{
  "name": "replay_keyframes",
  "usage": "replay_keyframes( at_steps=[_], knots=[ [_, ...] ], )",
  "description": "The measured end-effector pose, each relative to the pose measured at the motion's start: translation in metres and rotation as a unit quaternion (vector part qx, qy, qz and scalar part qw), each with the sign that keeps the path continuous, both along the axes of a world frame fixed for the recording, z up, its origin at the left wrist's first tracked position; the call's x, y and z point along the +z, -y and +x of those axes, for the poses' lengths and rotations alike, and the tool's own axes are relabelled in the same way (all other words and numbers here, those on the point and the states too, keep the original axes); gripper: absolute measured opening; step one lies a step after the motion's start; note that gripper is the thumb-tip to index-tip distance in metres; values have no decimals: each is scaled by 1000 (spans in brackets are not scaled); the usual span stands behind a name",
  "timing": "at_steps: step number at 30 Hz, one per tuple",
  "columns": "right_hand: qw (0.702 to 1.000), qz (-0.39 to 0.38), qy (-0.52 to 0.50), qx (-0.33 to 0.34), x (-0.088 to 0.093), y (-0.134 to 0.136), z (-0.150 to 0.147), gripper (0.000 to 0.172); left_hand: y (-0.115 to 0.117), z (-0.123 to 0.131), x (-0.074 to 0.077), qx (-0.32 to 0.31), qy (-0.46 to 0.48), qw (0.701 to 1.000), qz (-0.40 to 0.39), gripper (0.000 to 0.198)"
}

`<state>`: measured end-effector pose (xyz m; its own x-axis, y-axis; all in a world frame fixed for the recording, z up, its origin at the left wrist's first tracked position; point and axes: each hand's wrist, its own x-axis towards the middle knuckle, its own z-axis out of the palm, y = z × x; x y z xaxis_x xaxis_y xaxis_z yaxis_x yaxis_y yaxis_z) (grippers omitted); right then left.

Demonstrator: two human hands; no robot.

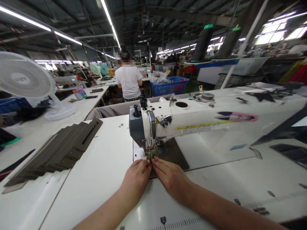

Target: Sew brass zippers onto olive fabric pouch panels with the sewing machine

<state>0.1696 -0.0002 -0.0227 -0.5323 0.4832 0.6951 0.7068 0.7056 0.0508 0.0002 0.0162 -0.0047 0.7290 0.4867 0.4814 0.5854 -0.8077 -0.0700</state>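
Observation:
In the head view, my left hand (pixel 137 176) and my right hand (pixel 170 175) meet at the front of a white sewing machine (pixel 194 111). Fingertips of both hands press on a small olive fabric piece (pixel 151 155) right at the presser foot (pixel 150 147). A thin yellow line shows on the fabric between them. My fingers are held close together, and their tips partly hide the piece. Dark brown surface shows under the needle area and to its right; whether it is cloth or a plate I cannot tell.
A fanned stack of olive fabric pieces (pixel 64 148) lies left on the table. Beyond it stands a white fan (pixel 26 76). Thread snips (pixel 237 116) rest against the machine arm. Ahead are a person in a white shirt (pixel 129 81) and a blue basket (pixel 169 87).

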Motion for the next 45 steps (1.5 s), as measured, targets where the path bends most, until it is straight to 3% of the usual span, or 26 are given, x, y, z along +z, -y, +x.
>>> replay_keyframes(
  at_steps=[9, 14, 16, 21, 25, 31, 45],
  knots=[
    [999, -30, -43, 10, 3, -22, -3, 30, -22, 2, -1, 24, -2, 999, -45, 23],
    [993, -88, -74, -33, -1, -21, -5, 21, -28, -2, -4, 42, 34, 995, -83, 21],
    [991, -102, -73, -48, -6, -16, -6, 25, -24, -5, -2, 42, 54, 994, -87, 21],
    [997, -56, -47, -40, -14, -12, -6, 26, -16, -12, -2, 7, 39, 999, -20, 22],
    [997, -45, -44, -36, -8, -19, -6, 25, -23, -11, -3, -25, -4, 999, 20, 25],
    [997, -69, -44, -11, 0, -30, -2, 29, -34, -7, -2, -14, -26, 999, 24, 24],
    [993, -107, -43, -16, -2, -36, 1, 29, -37, -4, -4, 6, 4, 1000, 17, 22]
  ],
)
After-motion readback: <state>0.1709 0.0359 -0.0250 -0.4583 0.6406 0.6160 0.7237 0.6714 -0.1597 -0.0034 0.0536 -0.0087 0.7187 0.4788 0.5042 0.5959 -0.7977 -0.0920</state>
